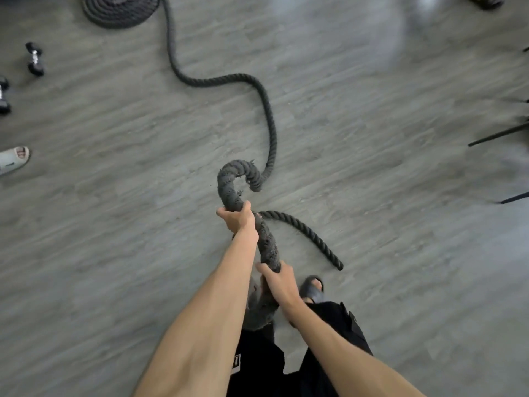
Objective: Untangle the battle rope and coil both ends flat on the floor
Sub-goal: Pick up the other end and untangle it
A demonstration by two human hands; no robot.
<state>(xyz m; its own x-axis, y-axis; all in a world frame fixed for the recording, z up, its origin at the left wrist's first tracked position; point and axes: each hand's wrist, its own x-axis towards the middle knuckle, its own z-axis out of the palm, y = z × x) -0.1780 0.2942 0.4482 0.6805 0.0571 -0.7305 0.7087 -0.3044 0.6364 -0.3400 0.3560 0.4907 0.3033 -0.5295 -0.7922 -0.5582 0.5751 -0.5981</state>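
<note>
Gripping the thick black rope [272,127] in both fists, one ahead of the other.
The left hand [237,219] is curled round it further out and the right hand [279,282] nearer the body. Past them it snakes across the floor [114,224] to a flat coil [120,10]. It looks heavy, limp and rough enough not to slip, so I'd take short lengths, held low.

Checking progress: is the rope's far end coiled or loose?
Coiled: the rope's far end lies in flat rings on the floor, its top cut off by the frame.
</note>
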